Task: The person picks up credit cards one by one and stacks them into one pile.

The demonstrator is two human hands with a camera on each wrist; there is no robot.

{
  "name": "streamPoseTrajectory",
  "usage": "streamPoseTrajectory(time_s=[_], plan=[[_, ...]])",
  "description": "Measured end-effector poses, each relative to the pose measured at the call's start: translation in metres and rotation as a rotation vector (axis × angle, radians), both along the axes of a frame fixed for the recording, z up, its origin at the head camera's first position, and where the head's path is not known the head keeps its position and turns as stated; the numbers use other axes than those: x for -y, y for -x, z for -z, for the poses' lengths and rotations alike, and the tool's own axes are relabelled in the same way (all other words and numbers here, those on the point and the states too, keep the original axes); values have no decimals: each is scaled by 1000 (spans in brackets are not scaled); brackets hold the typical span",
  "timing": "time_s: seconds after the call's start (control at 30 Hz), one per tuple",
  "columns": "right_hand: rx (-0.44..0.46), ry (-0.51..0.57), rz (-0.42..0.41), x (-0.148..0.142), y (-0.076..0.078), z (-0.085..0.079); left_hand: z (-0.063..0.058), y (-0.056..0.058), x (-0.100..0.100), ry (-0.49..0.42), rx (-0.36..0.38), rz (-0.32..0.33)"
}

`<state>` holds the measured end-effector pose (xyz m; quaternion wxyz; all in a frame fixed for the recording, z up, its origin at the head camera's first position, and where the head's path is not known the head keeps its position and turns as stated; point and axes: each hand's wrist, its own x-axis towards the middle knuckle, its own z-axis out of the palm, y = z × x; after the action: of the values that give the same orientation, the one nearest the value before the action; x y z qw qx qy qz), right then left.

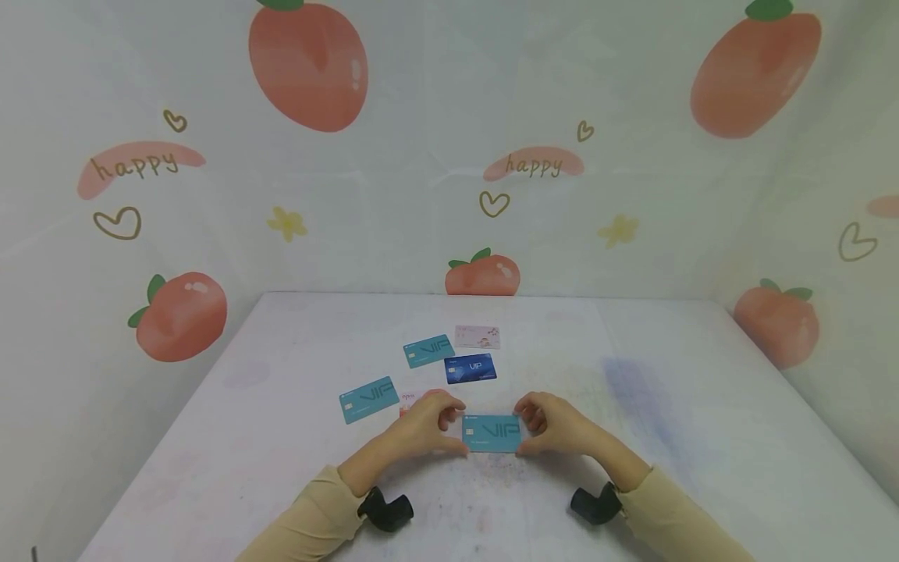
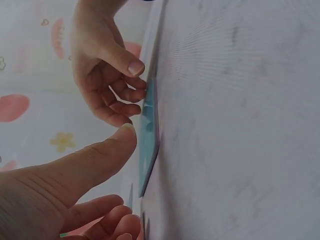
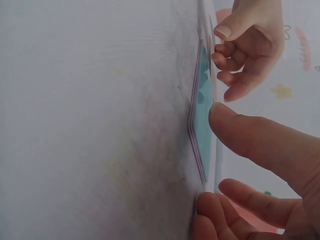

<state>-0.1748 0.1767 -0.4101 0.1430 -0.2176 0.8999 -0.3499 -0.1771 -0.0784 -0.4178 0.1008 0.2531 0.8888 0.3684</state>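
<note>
A teal VIP card point(image 1: 492, 433) lies flat in front of the person, between both hands. Layered lines along its edge point(image 3: 194, 117) in the right wrist view look like cards stacked together. The left hand point(image 1: 428, 425) is at the card's left end, thumb by the near corner and fingers by the far one. At the opposite end, the right hand point(image 1: 558, 425) mirrors it. Both hands have thumb and fingers spread apart and loosely bent, with nothing pinched between them. Part of a pale and orange card point(image 1: 409, 400) shows behind the left hand, which hides the rest.
Beyond the hands lie a dark blue VIP card point(image 1: 470, 368), a pink card point(image 1: 477, 337) and a teal card point(image 1: 428, 351). Another teal card point(image 1: 368, 400) is left of the left hand. A fruit-print cloth point(image 1: 421, 195) hangs behind the white table point(image 1: 702, 375).
</note>
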Motion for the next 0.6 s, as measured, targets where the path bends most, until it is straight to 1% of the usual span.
streamPoseTrajectory(time_s=[0.1,0.27,0.37,0.6], plan=[[-5,-10,-1,0,2,-2,-2,2,1,5,17,-8],[20,-36,35,1,7,-4,-7,5,3,4,43,-22],[30,-30,44,3,10,-5,-9,6,4,-1,36,-17],[-14,-15,16,2,20,-5,-9,13,7,-14,23,-29]])
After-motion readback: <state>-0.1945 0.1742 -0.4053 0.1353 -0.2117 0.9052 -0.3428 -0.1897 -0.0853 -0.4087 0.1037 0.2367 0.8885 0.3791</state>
